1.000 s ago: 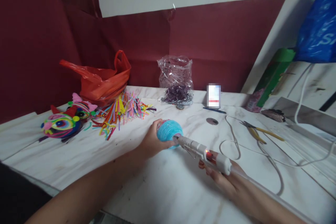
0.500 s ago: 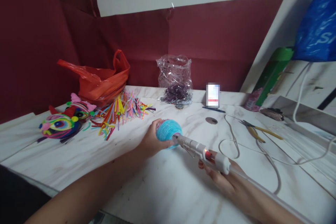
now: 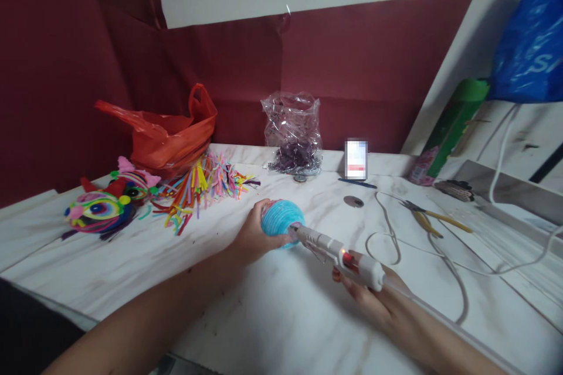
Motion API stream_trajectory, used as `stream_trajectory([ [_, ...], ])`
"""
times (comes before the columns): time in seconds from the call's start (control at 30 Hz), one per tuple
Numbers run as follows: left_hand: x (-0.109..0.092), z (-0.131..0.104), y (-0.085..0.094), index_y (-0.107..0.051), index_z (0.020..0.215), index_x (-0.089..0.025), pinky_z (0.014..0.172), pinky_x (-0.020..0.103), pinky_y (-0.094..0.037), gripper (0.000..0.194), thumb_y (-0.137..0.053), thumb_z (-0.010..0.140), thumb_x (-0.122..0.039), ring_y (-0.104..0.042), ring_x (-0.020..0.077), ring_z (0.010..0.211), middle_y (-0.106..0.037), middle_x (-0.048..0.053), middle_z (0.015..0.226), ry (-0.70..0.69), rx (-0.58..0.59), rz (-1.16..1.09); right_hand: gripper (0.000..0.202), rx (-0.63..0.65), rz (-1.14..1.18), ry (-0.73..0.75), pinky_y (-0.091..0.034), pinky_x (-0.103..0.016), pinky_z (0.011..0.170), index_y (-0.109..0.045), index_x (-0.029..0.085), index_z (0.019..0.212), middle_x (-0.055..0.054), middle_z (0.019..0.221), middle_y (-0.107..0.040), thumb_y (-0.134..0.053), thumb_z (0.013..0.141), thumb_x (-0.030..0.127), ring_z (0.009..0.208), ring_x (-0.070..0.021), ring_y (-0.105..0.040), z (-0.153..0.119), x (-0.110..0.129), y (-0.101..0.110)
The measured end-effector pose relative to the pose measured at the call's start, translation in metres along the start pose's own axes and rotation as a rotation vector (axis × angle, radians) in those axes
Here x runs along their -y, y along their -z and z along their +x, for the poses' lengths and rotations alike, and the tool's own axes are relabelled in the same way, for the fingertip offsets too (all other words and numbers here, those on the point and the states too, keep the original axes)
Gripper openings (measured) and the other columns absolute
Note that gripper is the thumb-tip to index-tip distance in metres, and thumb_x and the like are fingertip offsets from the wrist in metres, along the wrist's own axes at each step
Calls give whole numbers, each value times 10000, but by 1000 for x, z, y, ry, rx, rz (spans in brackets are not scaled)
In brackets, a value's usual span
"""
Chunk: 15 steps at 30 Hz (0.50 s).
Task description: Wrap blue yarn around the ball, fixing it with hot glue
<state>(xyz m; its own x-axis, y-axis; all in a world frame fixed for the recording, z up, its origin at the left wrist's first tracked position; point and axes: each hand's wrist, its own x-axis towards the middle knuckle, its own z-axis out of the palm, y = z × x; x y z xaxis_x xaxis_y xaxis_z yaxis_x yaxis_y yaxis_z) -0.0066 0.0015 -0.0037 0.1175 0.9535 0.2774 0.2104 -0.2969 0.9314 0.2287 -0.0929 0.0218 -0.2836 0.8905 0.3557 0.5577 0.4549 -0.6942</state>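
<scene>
Glue gun (image 3: pixel 338 253) unmoved; white marble table (image 3: pixel 132 258).

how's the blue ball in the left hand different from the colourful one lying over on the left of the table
The blue ball is a single turquoise colour wound in plain rings; the colourful ball mixes pink, green, yellow and purple with eye-like rings and ears. The blue ball is gripped by the left hand, with the glue gun tip in the right hand at it; the colourful ball lies untouched on the table. Both are rounded and look wound from fuzzy strands.
</scene>
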Motion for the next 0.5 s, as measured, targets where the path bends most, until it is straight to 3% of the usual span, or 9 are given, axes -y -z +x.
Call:
stream_trajectory([
  [0.17,-2,0,0,-396,1220,-193,984,433,-397,837,-835,518,-314,-453,327,1221,-448,149,1350,8,18,9,180,55,-38,30,-510,-289,588,-600,243,839,-34,772,-661,-448,865,334,673,-193,-615,2,-6,1],
  [0.5,-7,-1,-1,-414,1210,-198,963,436,-415,837,-838,498,-318,-490,326,1175,-480,135,1311,50,-6,34,203,47,-69,26,-503,-284,581,-597,230,841,-38,758,-656,-422,871,328,651,-188,-606,0,-3,1],
])
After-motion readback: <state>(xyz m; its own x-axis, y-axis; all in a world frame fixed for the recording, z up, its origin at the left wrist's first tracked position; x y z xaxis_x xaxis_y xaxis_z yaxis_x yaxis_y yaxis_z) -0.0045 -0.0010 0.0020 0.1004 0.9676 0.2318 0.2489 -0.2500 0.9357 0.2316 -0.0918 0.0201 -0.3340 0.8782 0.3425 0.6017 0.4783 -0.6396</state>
